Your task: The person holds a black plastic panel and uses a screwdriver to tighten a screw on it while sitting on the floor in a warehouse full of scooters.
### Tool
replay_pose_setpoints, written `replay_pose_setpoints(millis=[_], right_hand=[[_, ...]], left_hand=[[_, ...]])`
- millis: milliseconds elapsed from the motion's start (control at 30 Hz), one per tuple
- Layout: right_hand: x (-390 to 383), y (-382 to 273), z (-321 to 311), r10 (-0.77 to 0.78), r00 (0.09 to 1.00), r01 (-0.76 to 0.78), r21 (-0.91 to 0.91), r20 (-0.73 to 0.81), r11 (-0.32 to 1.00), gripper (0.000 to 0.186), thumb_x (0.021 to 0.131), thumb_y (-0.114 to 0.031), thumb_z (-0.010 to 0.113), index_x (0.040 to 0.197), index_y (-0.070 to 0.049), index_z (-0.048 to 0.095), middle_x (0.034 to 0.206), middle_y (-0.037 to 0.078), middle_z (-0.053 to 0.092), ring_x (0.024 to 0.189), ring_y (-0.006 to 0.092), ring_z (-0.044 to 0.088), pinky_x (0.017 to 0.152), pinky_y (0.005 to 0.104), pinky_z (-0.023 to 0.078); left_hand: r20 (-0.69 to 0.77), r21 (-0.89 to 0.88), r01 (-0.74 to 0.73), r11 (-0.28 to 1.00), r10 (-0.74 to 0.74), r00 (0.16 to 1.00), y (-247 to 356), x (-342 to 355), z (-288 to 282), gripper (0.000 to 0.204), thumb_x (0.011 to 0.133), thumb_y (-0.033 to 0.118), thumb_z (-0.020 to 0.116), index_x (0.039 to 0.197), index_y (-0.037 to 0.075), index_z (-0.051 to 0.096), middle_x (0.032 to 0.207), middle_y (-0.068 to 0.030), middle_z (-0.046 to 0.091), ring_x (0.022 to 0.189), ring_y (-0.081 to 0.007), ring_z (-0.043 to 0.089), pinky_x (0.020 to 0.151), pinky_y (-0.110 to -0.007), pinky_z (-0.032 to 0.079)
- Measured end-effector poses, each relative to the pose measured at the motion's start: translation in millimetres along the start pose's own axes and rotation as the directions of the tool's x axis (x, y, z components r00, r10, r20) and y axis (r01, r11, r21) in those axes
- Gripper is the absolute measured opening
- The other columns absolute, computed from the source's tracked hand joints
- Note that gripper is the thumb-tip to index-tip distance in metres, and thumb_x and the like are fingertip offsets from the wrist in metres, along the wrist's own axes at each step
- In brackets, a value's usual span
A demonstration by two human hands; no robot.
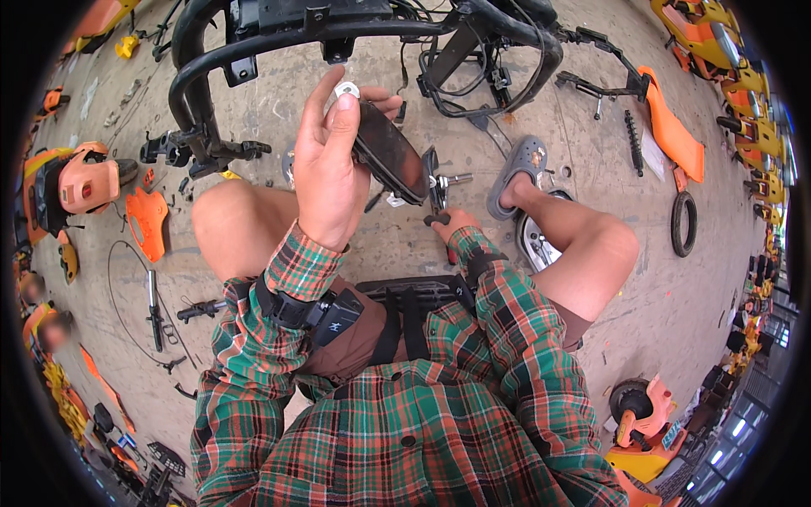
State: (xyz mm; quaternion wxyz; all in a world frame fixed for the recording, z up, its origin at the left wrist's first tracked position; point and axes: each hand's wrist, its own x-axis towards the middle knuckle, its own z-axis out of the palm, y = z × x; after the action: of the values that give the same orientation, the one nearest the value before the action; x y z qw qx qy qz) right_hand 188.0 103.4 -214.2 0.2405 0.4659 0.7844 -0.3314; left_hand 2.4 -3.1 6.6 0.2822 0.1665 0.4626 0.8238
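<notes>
My left hand (334, 156) is raised in front of me, thumb and fingers closed on a dark, glossy oblong lamp (393, 152) with a reddish tint. White tabs show at both ends of this lamp, and its lower end tilts down to the right. Lower and to the right, my right hand (459, 226) is curled round a dark-handled tool (437, 218), most of which the fingers hide. Just beyond that hand lies a shiny metal part (448, 181), close to the lamp's lower end; whether it belongs to the tool I cannot tell.
A black tubular vehicle frame (312, 49) with loose cables stands ahead. Orange panels (147, 221) (673, 127), a shock absorber (634, 144) and a small tyre (683, 224) lie on the concrete floor. Yellow scooters (752, 110) line the right side. A chrome-rimmed part (534, 241) rests near my right foot.
</notes>
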Motion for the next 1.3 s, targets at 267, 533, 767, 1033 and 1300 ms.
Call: replay_pose_setpoints(millis=[267, 533, 767, 1033, 1300], right_hand=[[4.3, 3.8, 0.6, -0.028, 0.999, 0.028, 0.011, 0.04, 1.0, 0.048, 0.078, -0.041, 0.067, 0.116, -0.012, 0.064, 0.109, 0.015, 0.067, 0.105, 0.0327, 0.062, 0.094, 0.0422, 0.047], [-14.5, -14.9, -44.6, -0.023, 0.995, 0.036, 0.134, -0.097, 0.99, 0.046, 0.077, -0.043, 0.065, 0.111, -0.012, 0.066, 0.105, 0.017, 0.067, 0.1, 0.0327, 0.063, 0.089, 0.0409, 0.049], [-65.3, -26.2, -134.3, -0.186, 0.887, 0.235, 0.067, -0.424, 0.97, 0.043, 0.078, -0.041, 0.067, 0.109, -0.012, 0.066, 0.091, 0.017, 0.068, 0.086, 0.0308, 0.066, 0.076, 0.0392, 0.052], [-163.9, -20.1, -196.0, -0.293, 0.779, 0.58, 0.459, -0.555, 0.673, 0.032, 0.088, -0.014, 0.064, 0.113, 0.006, 0.058, 0.084, 0.007, 0.065, 0.074, 0.0109, 0.06, 0.067, 0.0232, 0.048], [-175.9, -3.9, -176.9, -0.303, 0.756, 0.654, 0.651, -0.58, 0.386, 0.042, 0.089, -0.021, 0.059, 0.117, 0.01, 0.052, 0.08, 0.01, 0.06, 0.054, 0.0103, 0.051, 0.048, 0.021, 0.04]], left_hand=[[-0.036, -0.053, 0.003, 0.999, -0.005, 0.999, 0.3, 0.5, 2.9, 0.049, 0.102, 0.029, 0.04, 0.14, 0.0, 0.029, 0.126, -0.0177, 0.049, 0.117, -0.034, 0.054, 0.094, -0.042, 0.049], [-0.158, 0.03, 0.007, 1.0, -0.002, 0.987, -3.0, 3.4, -4.1, 0.049, 0.1, 0.036, 0.045, 0.134, 0.003, 0.034, 0.123, -0.0159, 0.054, 0.105, -0.0258, 0.06, 0.085, -0.033, 0.052], [-0.21, -0.048, 0.034, 0.998, -0.044, 0.977, -3.7, 6.2, -2.7, 0.048, 0.098, 0.046, 0.043, 0.122, 0.004, 0.041, 0.105, -0.0173, 0.061, 0.099, -0.0276, 0.062, 0.085, -0.041, 0.053], [-0.297, -0.008, 0.05, 0.999, -0.05, 0.953, -12.6, 6.0, 0.2, 0.043, 0.098, 0.048, 0.042, 0.113, 0.008, 0.042, 0.095, -0.0119, 0.062, 0.09, -0.0235, 0.064, 0.076, -0.036, 0.053], [-0.233, -0.265, 0.212, 0.941, -0.276, 0.933, -16.6, 3.8, -0.1, 0.029, 0.094, 0.021, 0.038, 0.116, 0.002, 0.044, 0.105, -0.0181, 0.06, 0.101, -0.0298, 0.06, 0.09, -0.042, 0.049]])
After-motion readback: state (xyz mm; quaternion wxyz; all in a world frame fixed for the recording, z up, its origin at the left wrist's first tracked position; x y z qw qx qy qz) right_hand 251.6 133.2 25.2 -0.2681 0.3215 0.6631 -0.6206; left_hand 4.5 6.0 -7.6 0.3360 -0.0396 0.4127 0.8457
